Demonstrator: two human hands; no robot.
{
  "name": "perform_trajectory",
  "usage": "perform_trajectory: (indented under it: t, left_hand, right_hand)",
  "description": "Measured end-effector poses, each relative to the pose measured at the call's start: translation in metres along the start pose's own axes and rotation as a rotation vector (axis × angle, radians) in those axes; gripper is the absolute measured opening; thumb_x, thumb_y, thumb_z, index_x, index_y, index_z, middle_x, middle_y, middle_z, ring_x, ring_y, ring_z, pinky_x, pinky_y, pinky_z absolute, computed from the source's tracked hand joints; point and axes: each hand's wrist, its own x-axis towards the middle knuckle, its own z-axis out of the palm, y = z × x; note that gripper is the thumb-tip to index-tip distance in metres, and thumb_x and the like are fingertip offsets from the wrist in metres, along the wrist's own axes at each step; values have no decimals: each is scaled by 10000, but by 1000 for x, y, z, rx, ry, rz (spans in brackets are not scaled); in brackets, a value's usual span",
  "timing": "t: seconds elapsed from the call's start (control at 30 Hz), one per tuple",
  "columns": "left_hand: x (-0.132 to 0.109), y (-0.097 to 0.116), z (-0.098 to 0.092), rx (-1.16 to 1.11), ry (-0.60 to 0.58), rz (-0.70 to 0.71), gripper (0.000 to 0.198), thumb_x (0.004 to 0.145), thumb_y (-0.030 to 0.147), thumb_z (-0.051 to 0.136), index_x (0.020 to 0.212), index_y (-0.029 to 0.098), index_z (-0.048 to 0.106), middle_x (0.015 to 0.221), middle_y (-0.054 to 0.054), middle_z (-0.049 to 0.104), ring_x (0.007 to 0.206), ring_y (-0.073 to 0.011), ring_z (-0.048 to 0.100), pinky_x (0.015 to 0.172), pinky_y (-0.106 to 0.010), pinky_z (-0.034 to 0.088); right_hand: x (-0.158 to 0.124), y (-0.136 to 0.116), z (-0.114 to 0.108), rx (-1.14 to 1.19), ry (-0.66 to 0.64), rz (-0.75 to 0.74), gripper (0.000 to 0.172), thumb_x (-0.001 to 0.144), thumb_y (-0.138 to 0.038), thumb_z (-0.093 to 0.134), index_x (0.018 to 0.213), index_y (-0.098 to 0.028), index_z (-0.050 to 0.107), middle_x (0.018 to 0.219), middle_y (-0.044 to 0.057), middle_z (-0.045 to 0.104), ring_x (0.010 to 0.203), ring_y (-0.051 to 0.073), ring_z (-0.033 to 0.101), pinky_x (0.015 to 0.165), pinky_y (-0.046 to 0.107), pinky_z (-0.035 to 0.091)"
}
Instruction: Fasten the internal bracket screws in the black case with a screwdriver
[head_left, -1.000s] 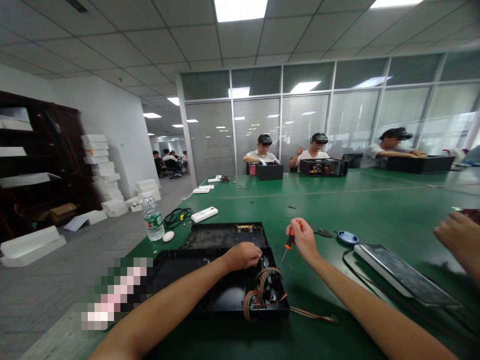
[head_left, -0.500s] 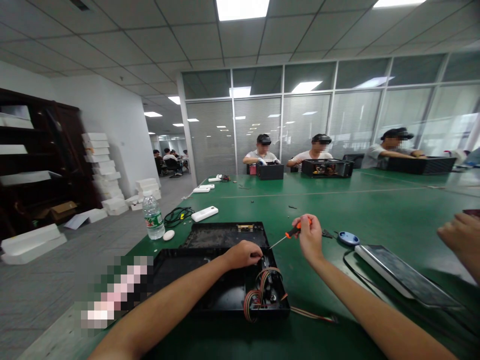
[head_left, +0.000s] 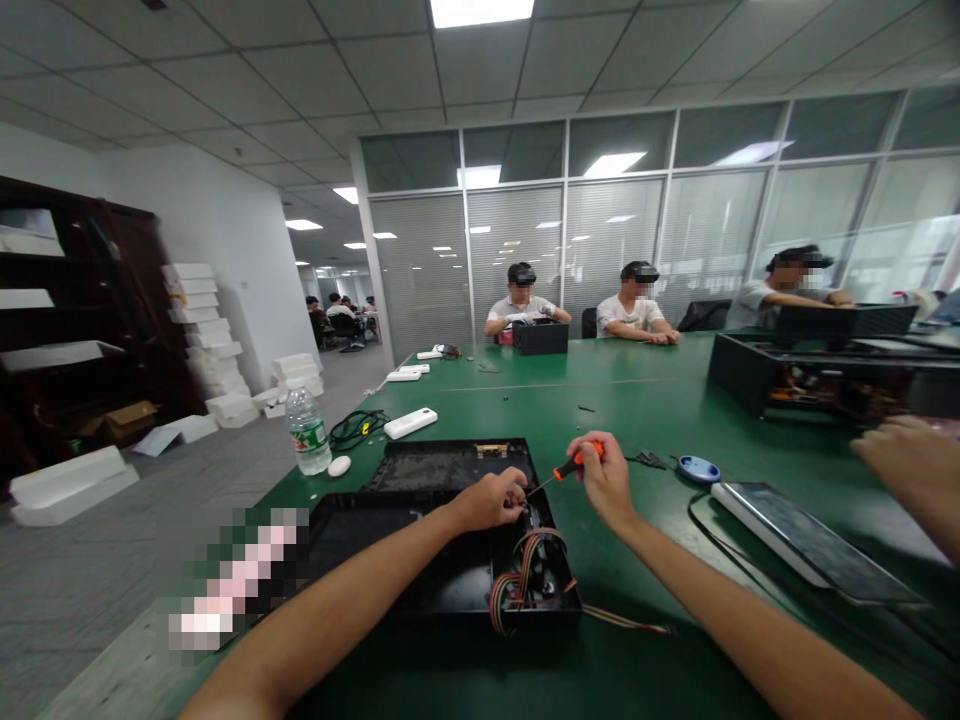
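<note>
Slatted glass partitions (head_left: pixel 517 260) framed in pale metal stand beyond a broad, smooth green surface (head_left: pixel 465 415). Near the middle lies a shallow black case (head_left: pixel 450 575), rectangular and open-topped, with a dusty, scuffed black panel (head_left: pixel 435 467) just beyond its far side. Flat, multicoloured ribbon wires (head_left: pixel 530 553) loop through its right compartment, one strand trailing out to the right.

Over that compartment's far end, the left hand (head_left: pixel 491 498) has its fingers curled close together; whether they pinch anything cannot be told. To the right, the right hand (head_left: pixel 606 475) grasps the orange-and-black handle of a screwdriver (head_left: pixel 574 465), its slim metal shaft slanting down leftward to the left fingers.

On the left stand a ribbed clear plastic bottle (head_left: pixel 308 430) and a glossy white rounded piece (head_left: pixel 339 467). On the right rest a round blue dish (head_left: pixel 698 470) and a dark-faced flat slab (head_left: pixel 814 545) with white sides. Another person's hand (head_left: pixel 904 460) shows at the right edge.
</note>
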Motion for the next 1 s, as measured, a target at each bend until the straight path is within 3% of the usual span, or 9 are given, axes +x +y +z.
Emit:
perform_trajectory:
  t: [0.17,0.57,0.83,1.0]
  left_hand:
    - [0,0,0,16,-16,-27,398,691,71,577,1048,153,420,847,-17,645,686,-92,593,675,-207,472]
    - [-1,-4,-1,47,-35,13,474,715,79,563,1155,167,411,882,-14,647,712,-91,604,687,-195,469]
    - [0,-4,-1,105,-34,37,503,720,98,556,1200,165,421,880,-10,649,722,-96,599,727,-204,459]
    - [1,-2,-4,197,-52,81,342,720,117,567,1060,150,575,836,-16,650,726,-111,596,700,-184,437]
  right_hand:
    - [-4,3,0,-79,-89,-54,166,840,-368,464,833,-206,494,731,3,588,479,97,477,462,219,407]
    - [-6,5,4,-124,-143,-70,167,846,-381,444,830,-220,487,735,0,584,461,104,478,462,230,407]
    - [-4,-5,2,-269,-196,-213,166,838,-366,448,798,-224,524,740,21,593,655,157,562,636,268,451]
    - [-3,-2,3,-265,-183,-205,166,839,-369,449,809,-225,526,745,20,592,646,157,564,633,266,451]
